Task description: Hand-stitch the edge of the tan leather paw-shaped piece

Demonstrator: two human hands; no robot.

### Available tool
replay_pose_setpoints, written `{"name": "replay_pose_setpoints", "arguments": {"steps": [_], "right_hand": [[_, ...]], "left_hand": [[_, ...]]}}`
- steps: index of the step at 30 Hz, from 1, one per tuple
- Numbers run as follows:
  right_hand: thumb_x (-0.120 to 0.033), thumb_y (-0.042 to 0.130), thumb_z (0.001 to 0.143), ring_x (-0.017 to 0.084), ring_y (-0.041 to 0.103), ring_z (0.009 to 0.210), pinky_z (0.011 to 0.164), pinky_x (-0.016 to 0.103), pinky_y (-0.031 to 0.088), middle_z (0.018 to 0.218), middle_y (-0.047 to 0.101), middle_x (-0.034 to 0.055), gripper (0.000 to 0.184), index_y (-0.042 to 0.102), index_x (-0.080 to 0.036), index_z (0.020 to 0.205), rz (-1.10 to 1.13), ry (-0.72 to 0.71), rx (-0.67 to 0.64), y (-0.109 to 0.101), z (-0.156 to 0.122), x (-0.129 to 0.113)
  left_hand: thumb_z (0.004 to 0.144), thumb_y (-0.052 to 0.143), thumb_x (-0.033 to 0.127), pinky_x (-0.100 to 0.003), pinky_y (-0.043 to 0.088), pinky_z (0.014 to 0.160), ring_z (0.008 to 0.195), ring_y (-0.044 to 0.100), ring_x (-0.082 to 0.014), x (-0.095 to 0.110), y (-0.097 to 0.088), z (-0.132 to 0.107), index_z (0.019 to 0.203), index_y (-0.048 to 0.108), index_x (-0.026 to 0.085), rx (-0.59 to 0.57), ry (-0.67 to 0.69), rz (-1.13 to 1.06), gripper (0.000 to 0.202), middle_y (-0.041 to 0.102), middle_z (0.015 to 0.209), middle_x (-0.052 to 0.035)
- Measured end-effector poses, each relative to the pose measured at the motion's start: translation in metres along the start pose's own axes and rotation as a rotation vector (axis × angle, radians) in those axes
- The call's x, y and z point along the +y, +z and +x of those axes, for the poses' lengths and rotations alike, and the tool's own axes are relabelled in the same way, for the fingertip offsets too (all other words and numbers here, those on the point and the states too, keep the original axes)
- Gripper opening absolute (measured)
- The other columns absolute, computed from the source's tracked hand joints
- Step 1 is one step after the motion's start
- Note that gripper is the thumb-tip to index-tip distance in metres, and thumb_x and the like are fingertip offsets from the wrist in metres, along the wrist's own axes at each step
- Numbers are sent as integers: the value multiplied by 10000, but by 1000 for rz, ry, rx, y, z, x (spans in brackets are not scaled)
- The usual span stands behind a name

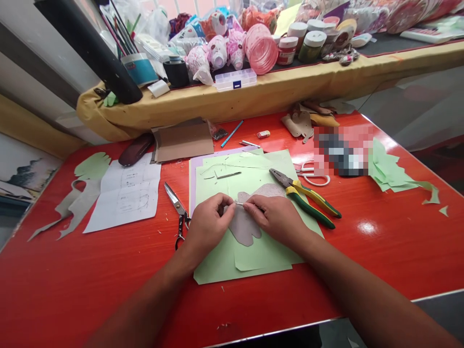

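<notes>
My left hand and my right hand meet over the green sheets, fingertips pinched close together. Between them runs a thin, light-coloured, wire-like piece, too small to name surely. Beneath the fingers lies a grey cut-out with rounded lobes, partly covered by both hands. Pliers with green and yellow handles rest at an angle beyond my right hand. To the left of my left hand are black-handled scissors, partly hidden by that hand. A slim metal tool lies on the paper farther back.
White-handled scissors lie behind the pliers. A printed sheet, a dark case and brown card occupy the left. Green paper scraps are at right. Paint jars crowd the ledge behind the red table.
</notes>
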State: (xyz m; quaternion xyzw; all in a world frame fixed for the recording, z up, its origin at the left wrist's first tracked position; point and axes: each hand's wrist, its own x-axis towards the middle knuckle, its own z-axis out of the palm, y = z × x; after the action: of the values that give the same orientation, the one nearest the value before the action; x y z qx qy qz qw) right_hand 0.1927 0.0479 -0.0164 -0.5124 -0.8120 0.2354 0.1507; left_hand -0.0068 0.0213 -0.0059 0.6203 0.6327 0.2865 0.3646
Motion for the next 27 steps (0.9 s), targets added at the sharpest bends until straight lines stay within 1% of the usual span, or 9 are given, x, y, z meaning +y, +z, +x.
{"name": "replay_pose_setpoints", "arguments": {"steps": [5,7,11,16,22,27], "right_hand": [[-379,583,1031,199,675,710,611,282,308,821,785,44,224,729,-212,1000,61,-7,-4,0,-1,2],[-378,594,1025,199,677,705,615,280,317,819,786,44,216,729,-211,1008,49,-10,3,0,-2,2],[-376,589,1026,200,682,709,613,278,317,821,785,41,210,723,-215,1019,31,-13,2,0,-4,1],[-374,602,1017,194,679,714,606,271,312,820,776,33,195,718,-219,1039,37,-35,-27,-5,-6,-3],[-340,622,1002,199,691,758,616,267,325,873,786,45,170,723,-211,1046,40,-41,-37,-9,-6,-4],[-346,605,1016,207,701,759,618,267,324,858,792,51,182,734,-218,1026,15,-17,-23,-6,-5,-5]], "left_hand": [[928,629,463,-288,447,606,713,619,-184,1,-4,4,1006,671,220,-41,-100,-53,258,690,805,-12],[931,625,481,-290,457,618,727,634,-189,1,-4,6,989,690,222,-52,-103,-62,273,709,820,-18],[926,624,460,-285,466,627,743,649,-193,0,-5,9,908,704,218,-69,-95,-107,256,733,846,-22],[919,621,456,-285,453,610,697,618,-189,-1,-4,11,904,692,219,-70,-85,-93,248,711,793,-15],[921,618,453,-283,450,614,712,623,-188,-3,-3,9,899,679,223,-50,-57,-71,239,709,807,-12],[907,642,470,-274,479,598,670,620,-174,-9,-6,11,915,666,225,-107,-89,-177,247,690,795,-3]]}}
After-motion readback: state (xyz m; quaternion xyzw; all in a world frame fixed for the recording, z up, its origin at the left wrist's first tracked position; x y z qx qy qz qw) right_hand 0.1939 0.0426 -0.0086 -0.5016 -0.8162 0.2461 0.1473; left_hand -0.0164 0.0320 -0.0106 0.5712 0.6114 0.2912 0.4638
